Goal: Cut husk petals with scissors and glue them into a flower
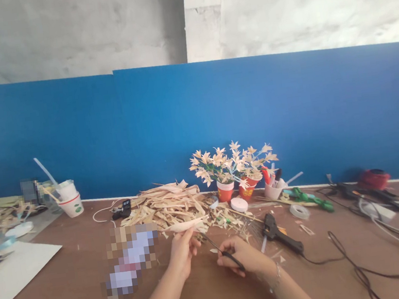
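Observation:
Between the fingers of my left hand (184, 252) is a pale piece of dried corn husk (187, 224), pointing to the right. My right hand (242, 255) grips a pair of black-handled scissors (232, 260), their blades angled up and left towards the left hand, just below the husk. I cannot tell whether the blades touch it. Behind both hands lies a heap of dried husks (166, 203), with small cut scraps (231, 220) at its right. A black glue gun (280, 234) rests on the table to the right of my right hand.
Pale husk flowers (219, 161) stand in red paper cups (226, 191) against the blue partition (159, 120). Rolls of tape (299, 212), green tape (311, 198) and cables (354, 266) spread over the right side. A blurred-out phone-like object (133, 263) and a white board (13, 272) lie left.

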{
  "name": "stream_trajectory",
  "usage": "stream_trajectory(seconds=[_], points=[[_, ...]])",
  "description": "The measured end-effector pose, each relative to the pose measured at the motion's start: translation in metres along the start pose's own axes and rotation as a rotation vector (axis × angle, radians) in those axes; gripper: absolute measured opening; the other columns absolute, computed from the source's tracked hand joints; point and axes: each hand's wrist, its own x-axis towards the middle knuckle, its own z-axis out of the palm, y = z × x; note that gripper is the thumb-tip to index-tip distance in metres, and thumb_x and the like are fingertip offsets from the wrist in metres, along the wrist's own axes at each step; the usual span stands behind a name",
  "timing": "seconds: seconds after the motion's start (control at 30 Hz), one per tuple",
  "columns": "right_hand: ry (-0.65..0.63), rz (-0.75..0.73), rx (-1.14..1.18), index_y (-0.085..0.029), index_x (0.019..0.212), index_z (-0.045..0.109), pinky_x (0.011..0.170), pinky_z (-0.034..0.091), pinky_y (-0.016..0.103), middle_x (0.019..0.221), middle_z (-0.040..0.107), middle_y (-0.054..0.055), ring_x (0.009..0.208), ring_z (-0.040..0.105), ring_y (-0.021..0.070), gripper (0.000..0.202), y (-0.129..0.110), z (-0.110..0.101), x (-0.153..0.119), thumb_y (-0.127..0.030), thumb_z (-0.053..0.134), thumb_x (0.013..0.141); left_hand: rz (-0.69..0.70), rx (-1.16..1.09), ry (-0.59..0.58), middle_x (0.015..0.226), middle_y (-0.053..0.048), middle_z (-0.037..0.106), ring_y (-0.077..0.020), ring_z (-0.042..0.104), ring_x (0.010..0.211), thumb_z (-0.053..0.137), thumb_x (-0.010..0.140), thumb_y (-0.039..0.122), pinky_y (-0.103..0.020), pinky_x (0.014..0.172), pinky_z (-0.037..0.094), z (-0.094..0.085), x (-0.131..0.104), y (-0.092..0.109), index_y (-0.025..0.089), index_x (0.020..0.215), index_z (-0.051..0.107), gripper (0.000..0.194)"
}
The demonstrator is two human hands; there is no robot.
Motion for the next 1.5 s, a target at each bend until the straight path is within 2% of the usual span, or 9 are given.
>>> stream_trajectory(seconds=[0.47, 0.63, 0.73, 0.87, 0.93, 1.07, 1.17, 1.37, 1.5], points=[[0.026, 0.010, -0.048, -0.016, 0.064, 0.054, 0.028, 0.021, 0.014, 0.035, 0.044, -0.009, 0.028, 0.035, 0.0042, 0.018, -0.008, 0.001, -0.004, -0.031, 0.064, 0.064, -0.076, -0.111, -0.024, 0.072, -0.003, 0.068, -0.0017, 0.049, 0.038, 0.067, 0.069, 0.024, -0.011, 0.030, 0.025, 0.000, -0.001, -0.002, 0.013, 0.080, 0.065, 0.016], [-0.044, 0.025, -0.001, -0.015, 0.068, 0.057, 0.029, 0.026, 0.014, 0.038, 0.048, -0.008, 0.030, 0.038, 0.0049, 0.019, -0.003, -0.007, -0.006, -0.031, 0.065, 0.062, -0.078, -0.133, -0.001, 0.070, -0.003, 0.068, -0.0018, 0.049, 0.038, 0.069, 0.067, 0.022, -0.011, 0.030, 0.025, 0.000, 0.000, 0.001, 0.012, 0.078, 0.066, 0.015], [-0.067, -0.052, 0.100, -0.015, 0.073, 0.057, 0.032, 0.030, 0.015, 0.044, 0.052, -0.006, 0.035, 0.044, 0.0061, 0.025, 0.002, -0.014, -0.006, -0.035, 0.067, 0.062, -0.061, -0.170, 0.033, 0.068, -0.002, 0.068, -0.0017, 0.049, 0.038, 0.069, 0.066, 0.021, -0.011, 0.030, 0.027, 0.000, 0.001, 0.004, 0.012, 0.076, 0.066, 0.014], [0.133, -0.183, 0.239, -0.017, 0.081, 0.051, 0.036, 0.026, 0.015, 0.055, 0.057, -0.004, 0.043, 0.049, 0.0080, 0.031, 0.002, -0.012, 0.001, -0.037, 0.067, 0.064, -0.041, -0.157, -0.009, 0.068, -0.001, 0.067, -0.0019, 0.048, 0.037, 0.072, 0.062, 0.025, -0.011, 0.029, 0.025, 0.002, -0.001, 0.004, 0.012, 0.075, 0.065, 0.020], [0.258, -0.251, 0.298, -0.019, 0.082, 0.048, 0.039, 0.030, 0.017, 0.060, 0.057, -0.004, 0.046, 0.048, 0.0082, 0.035, 0.000, -0.005, 0.006, -0.036, 0.070, 0.060, -0.051, -0.112, -0.057, 0.066, 0.000, 0.065, -0.0025, 0.048, 0.036, 0.073, 0.060, 0.028, -0.012, 0.028, 0.023, 0.004, -0.004, 0.001, 0.011, 0.074, 0.064, 0.023], [0.385, -0.397, 0.373, -0.019, 0.080, 0.049, 0.053, 0.040, 0.021, 0.068, 0.056, -0.003, 0.058, 0.051, 0.0109, 0.037, -0.004, 0.011, 0.013, -0.030, 0.074, 0.055, -0.079, -0.037, -0.121, 0.062, 0.001, 0.063, -0.0039, 0.049, 0.035, 0.073, 0.057, 0.030, -0.013, 0.027, 0.022, 0.008, -0.010, -0.006, 0.011, 0.070, 0.063, 0.026], [0.427, -0.450, 0.368, -0.019, 0.076, 0.050, 0.062, 0.044, 0.024, 0.068, 0.056, -0.003, 0.065, 0.053, 0.0133, 0.033, -0.005, 0.019, 0.015, -0.028, 0.074, 0.056, -0.083, -0.014, -0.132, 0.063, 0.001, 0.063, -0.0045, 0.049, 0.035, 0.073, 0.057, 0.030, -0.014, 0.027, 0.022, 0.010, -0.012, -0.011, 0.012, 0.069, 0.062, 0.025], [0.463, -0.420, 0.320, -0.019, 0.074, 0.050, 0.055, 0.042, 0.023, 0.063, 0.055, -0.003, 0.056, 0.050, 0.0117, 0.027, 0.007, 0.017, 0.023, -0.028, 0.071, 0.059, -0.085, 0.005, -0.115, 0.069, -0.002, 0.066, -0.0046, 0.050, 0.038, 0.070, 0.059, 0.030, -0.014, 0.030, 0.023, 0.008, -0.011, -0.009, 0.012, 0.071, 0.063, 0.022], [0.469, -0.412, 0.229, -0.018, 0.080, 0.054, 0.060, 0.045, 0.025, 0.068, 0.059, -0.001, 0.064, 0.055, 0.0145, 0.025, 0.014, 0.014, 0.025, -0.022, 0.068, 0.060, -0.057, -0.014, -0.080, 0.070, -0.002, 0.066, -0.0032, 0.048, 0.039, 0.070, 0.058, 0.031, -0.014, 0.032, 0.022, 0.007, -0.009, -0.005, 0.012, 0.073, 0.064, 0.025]])
